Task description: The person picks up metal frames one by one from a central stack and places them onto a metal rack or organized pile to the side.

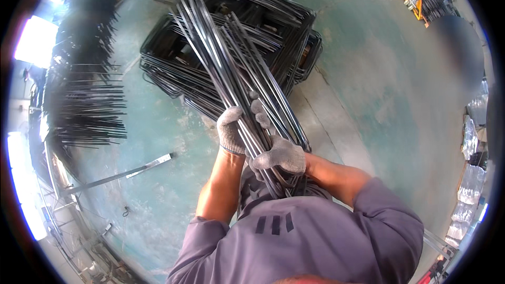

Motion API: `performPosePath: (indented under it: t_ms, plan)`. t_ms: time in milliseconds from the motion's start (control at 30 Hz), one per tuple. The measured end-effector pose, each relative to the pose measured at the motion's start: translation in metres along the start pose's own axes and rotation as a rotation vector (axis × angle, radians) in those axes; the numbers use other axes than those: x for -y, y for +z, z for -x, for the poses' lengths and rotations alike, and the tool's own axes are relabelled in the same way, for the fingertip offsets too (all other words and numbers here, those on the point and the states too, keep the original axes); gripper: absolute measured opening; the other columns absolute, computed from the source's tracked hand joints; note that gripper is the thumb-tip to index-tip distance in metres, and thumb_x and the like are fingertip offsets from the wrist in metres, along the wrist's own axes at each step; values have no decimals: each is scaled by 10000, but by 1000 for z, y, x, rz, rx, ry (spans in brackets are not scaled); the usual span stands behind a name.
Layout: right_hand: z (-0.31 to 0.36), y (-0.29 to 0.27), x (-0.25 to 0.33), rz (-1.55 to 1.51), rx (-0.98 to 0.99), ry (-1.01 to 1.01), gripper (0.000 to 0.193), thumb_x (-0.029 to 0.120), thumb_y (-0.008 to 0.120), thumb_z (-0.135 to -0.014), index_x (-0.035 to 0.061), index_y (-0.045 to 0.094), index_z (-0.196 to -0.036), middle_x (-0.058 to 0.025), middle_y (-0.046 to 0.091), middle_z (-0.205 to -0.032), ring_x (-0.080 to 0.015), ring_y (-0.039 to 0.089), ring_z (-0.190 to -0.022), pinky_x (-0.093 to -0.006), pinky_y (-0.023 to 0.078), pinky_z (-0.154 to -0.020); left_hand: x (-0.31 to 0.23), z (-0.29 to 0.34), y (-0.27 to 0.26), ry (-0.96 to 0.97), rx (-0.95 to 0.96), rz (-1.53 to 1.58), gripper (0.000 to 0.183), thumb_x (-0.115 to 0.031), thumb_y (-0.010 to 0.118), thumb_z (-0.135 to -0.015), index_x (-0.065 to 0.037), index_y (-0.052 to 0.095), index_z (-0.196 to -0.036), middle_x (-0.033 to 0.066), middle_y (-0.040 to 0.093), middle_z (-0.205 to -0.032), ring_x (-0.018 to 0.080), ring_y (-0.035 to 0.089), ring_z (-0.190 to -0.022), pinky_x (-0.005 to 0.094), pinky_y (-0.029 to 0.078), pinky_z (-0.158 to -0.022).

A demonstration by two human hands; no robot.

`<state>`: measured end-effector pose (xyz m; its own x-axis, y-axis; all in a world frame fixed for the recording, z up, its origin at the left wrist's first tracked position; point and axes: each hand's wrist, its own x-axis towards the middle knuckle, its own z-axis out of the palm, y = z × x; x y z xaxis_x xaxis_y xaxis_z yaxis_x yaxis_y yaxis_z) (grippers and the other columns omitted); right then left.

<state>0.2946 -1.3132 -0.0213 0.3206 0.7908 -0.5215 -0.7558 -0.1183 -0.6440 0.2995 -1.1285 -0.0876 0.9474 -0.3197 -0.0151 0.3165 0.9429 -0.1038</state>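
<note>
A long bundle of dark, shiny metal rods (209,47) slants from the far left down toward my body. My left hand (231,130), in a grey knit glove, is wrapped round it from the left, with fingertips showing on its right side. Nearer to me, my right hand (281,156), gloved the same way, is closed over the bundle from the right. More rods (271,81) lie close along the bundle's right side; their near ends are partly hidden by my right hand. Beneath and beyond sits a large stack of bent metal frames with rounded corners (163,68).
Many rods (94,110) stick out from a rack at the left. A metal bar (150,165) extends low over the green floor (368,73). An orange stand (415,5) with dark rods is at the far right. Silvery wrapped packages (471,184) line the right edge.
</note>
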Motion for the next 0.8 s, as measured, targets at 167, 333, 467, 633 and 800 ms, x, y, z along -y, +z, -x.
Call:
performPosePath:
  t_ms: [167, 333, 467, 633, 800]
  plan:
    - [19, 42, 7, 123, 378, -118, 661, 513, 909, -932, -8, 701, -1284, -105, 760, -1052, -210, 758, -873, -346, 640, -790, 4, 71, 67, 308, 50, -125, 554, -155, 757, -969, 53, 533, -1431, 92, 622, -1080, 237, 638, -948, 430, 586, -872]
    - [12, 39, 7, 689, 716, -216, 978, 680, 815, -972, -88, 593, -1534, -93, 720, -1289, -152, 651, -1152, -331, 551, -1018, -12, 144, 126, 534, 66, -10, 405, -105, 729, -969, 38, 571, -1314, 85, 650, -1046, 226, 674, -950, 416, 598, -932]
    - [-22, 38, -20, 575, 819, -206, 836, 448, 794, -1021, -22, 514, -1654, -86, 700, -1396, -146, 648, -1224, -303, 549, -1068, -39, 218, 143, 806, -115, -167, 299, -156, 712, -940, 50, 586, -1117, 117, 644, -979, 277, 666, -917, 422, 592, -918]
    - [-113, 99, -39, 511, 919, -147, 580, 109, 707, -1095, 15, 540, -1642, -132, 711, -1446, -183, 686, -1278, -337, 577, -1108, -85, 308, 127, 1157, -490, 163, 252, -201, 671, -991, 19, 592, -1084, 231, 697, -1031, 418, 717, -925, 558, 648, -895]
    - [-189, 246, -45, 258, 1209, 116, 1010, 363, 974, -870, -67, 497, -1650, -236, 685, -1482, -274, 683, -1343, -424, 523, -1173, -144, 461, 96, 1291, -483, 288, 382, -272, 548, -1068, 72, 635, -1210, 260, 734, -1157, 450, 723, -1110, 665, 570, -1079]
